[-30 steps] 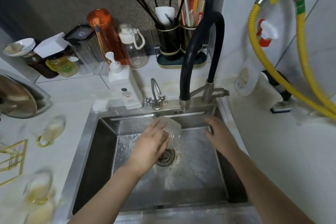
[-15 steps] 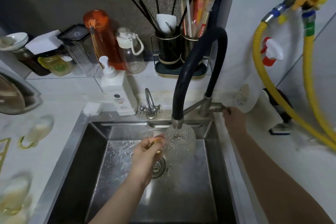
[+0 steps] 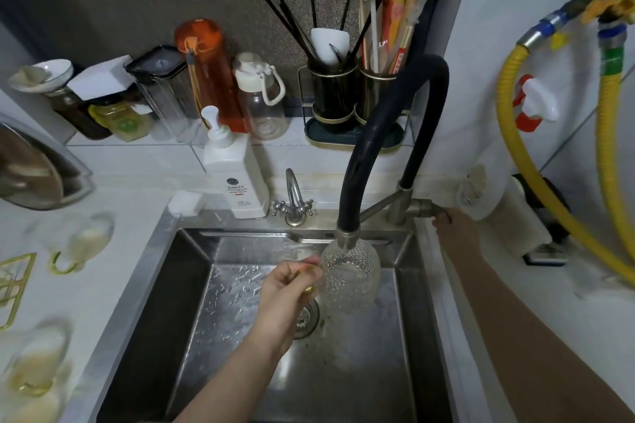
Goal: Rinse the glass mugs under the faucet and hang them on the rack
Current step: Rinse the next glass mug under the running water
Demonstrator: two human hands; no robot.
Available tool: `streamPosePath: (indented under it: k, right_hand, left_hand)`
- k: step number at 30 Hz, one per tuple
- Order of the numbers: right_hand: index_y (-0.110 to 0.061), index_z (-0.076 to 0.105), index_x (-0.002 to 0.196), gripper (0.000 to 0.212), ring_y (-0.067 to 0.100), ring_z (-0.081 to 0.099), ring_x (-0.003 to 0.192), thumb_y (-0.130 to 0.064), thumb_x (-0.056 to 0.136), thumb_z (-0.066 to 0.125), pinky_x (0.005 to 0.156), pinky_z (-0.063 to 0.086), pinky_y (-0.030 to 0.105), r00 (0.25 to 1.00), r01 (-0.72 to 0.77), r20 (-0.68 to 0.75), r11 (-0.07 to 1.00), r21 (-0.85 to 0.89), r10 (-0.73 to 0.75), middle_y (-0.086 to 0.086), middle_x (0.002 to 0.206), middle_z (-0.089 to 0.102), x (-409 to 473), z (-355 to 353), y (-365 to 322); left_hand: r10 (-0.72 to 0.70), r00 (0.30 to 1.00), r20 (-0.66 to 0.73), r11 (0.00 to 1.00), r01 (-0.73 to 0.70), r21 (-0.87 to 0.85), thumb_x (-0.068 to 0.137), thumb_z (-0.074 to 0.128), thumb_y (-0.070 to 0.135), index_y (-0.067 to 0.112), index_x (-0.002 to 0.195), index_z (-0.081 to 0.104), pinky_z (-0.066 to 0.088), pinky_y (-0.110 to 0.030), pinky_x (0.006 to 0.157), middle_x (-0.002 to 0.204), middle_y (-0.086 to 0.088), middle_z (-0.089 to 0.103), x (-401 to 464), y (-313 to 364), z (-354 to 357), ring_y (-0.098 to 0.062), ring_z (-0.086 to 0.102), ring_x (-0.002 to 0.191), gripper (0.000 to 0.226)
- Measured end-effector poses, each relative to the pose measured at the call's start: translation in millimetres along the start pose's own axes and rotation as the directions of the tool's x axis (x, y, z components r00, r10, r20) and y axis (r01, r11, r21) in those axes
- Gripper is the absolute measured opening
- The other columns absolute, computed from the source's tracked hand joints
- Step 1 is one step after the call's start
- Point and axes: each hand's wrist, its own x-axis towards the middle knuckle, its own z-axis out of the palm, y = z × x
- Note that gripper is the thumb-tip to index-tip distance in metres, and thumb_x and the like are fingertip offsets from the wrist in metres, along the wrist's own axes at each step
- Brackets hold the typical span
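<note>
- We stand at the steel sink (image 3: 178, 285), set into the near right part of the white table (image 3: 113, 189); its floor is wet and the drain shows beside our left hand.
- The black faucet (image 3: 364, 161) arches from the sink's far right corner, its metal nozzle ending right at the mouth of the mug.
- Along the table's left edge lie more glass mugs (image 3: 82, 240) with gold handles, blurred, and a sliver of the gold rack (image 3: 13, 282); all are well apart from the sink. A soap bottle (image 3: 233, 172) stands at the sink's far rim.
- Our left grip (image 3: 285, 292) is closed around the gold handle of the textured glass mug (image 3: 350, 278), holding it above the drain, mouth tilted up to the nozzle. A second ago this mug was lower in the sink and tipped over; it has since come up under the spout.
- Our right grip (image 3: 453, 230) has left the sink and now rests at the faucet lever (image 3: 429, 209) on the sink's right rim; fingers curl toward it, but we cannot tell whether they truly clasp it.
- We see no clear stream yet, so we judge the rinse is only starting: the next move is likely turning the lever, then swirling and emptying the mug before carrying it left to the rack.
- Wet glass held by a thin handle could slip or knock the nozzle.
</note>
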Motion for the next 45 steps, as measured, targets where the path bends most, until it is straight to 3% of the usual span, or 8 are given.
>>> streamPosePath:
  k: [8,15,21,25,31,35,39,45]
  right_hand:
    - [-0.007,0.049,0.076,0.020,0.023,0.046,0.075,-0.005,0.094,0.043,0.068,0.030,0.030,1.000,0.029,-0.002,0.999,-0.028,-0.029,0.010,0.077,0.052,0.0,-2.3,-0.5]
    - [-0.005,0.051,0.100,0.008,0.019,0.054,0.079,-0.008,0.094,0.048,0.071,0.036,0.026,0.994,-0.070,0.099,0.981,0.178,0.053,0.002,0.083,0.055,-73.0,5.4,-24.1]
    - [-0.040,0.020,0.146,0.087,-0.004,0.040,0.128,-0.024,0.079,0.073,0.106,0.035,0.027,0.823,-0.016,0.506,0.880,0.474,-0.257,-0.027,0.143,0.034,-172.5,30.0,-50.9]
    - [-0.043,0.041,0.123,0.072,-0.018,0.051,0.108,-0.010,0.072,0.080,0.086,0.044,0.010,0.906,0.092,0.315,0.860,0.503,-0.281,-0.044,0.112,0.051,-184.8,23.7,-61.4]
    - [-0.038,0.049,0.121,0.069,-0.003,0.057,0.111,-0.004,0.069,0.080,0.089,0.047,0.015,0.919,0.158,0.234,0.840,0.519,-0.318,-0.027,0.116,0.059,-219.5,35.3,-67.7]
    - [-0.028,0.054,0.113,0.061,-0.009,0.060,0.101,0.003,0.068,0.080,0.082,0.047,0.010,0.921,0.180,0.196,0.817,0.548,-0.335,-0.016,0.105,0.066,-208.9,30.4,-91.9]
    - [-0.031,0.055,0.113,0.056,-0.002,0.063,0.099,-0.038,0.063,0.079,0.087,0.056,0.025,0.954,0.179,0.114,0.833,0.523,-0.277,-0.009,0.105,0.067,-215.4,23.9,-79.8]
    - [-0.027,0.057,0.114,0.056,0.007,0.066,0.098,-0.027,0.063,0.082,0.078,0.055,0.023,0.942,0.238,0.091,0.832,0.500,-0.324,-0.009,0.106,0.067,-217.3,25.8,-92.8]
  left_hand:
    - [0.008,1.000,0.016,1.000,-0.009,0.013,0.081,0.063,-0.007,0.003,0.074,0.059,0.043,-0.041,0.083,0.116,-0.015,0.067,4.1,-1.6,-3.7,-0.025,0.059,0.095,0.013]
    - [0.009,1.000,-0.012,1.000,-0.009,-0.020,0.081,0.063,-0.006,0.004,0.072,0.060,0.041,-0.045,0.089,0.117,-0.017,0.066,10.4,-3.4,-13.6,-0.028,0.058,0.098,0.014]
    - [0.006,1.000,0.010,1.000,-0.006,-0.029,0.080,0.065,-0.004,0.005,0.074,0.060,0.046,-0.044,0.090,0.103,-0.010,0.069,17.8,-0.5,-14.4,-0.026,0.061,0.093,0.012]
    - [-0.039,0.994,0.103,0.997,0.031,0.077,0.081,0.066,-0.002,0.006,0.074,0.059,0.049,-0.043,0.088,0.103,-0.005,0.067,11.5,-7.8,-8.5,-0.021,0.062,0.089,0.013]
    - [-0.060,0.982,0.178,0.979,0.023,0.202,0.084,0.063,-0.002,0.003,0.082,0.058,0.055,-0.023,0.066,0.103,-0.006,0.065,4.2,-1.1,-45.6,-0.017,0.063,0.084,0.008]
    - [-0.038,0.973,0.227,0.974,-0.014,0.226,0.083,0.068,0.004,0.010,0.101,0.059,0.050,-0.033,0.085,0.106,-0.008,0.063,14.7,11.6,-41.9,-0.018,0.062,0.091,0.020]
    - [-0.015,0.943,0.334,0.947,-0.094,0.308,0.082,0.071,0.008,0.022,0.103,0.064,0.049,-0.026,0.086,0.104,-0.001,0.068,9.0,1.3,-30.2,-0.013,0.063,0.094,0.026]
    - [-0.015,0.942,0.336,0.956,-0.085,0.282,0.083,0.068,0.005,0.009,0.121,0.063,0.052,-0.019,0.083,0.112,-0.004,0.069,18.1,6.7,-41.9,-0.012,0.065,0.097,0.039]
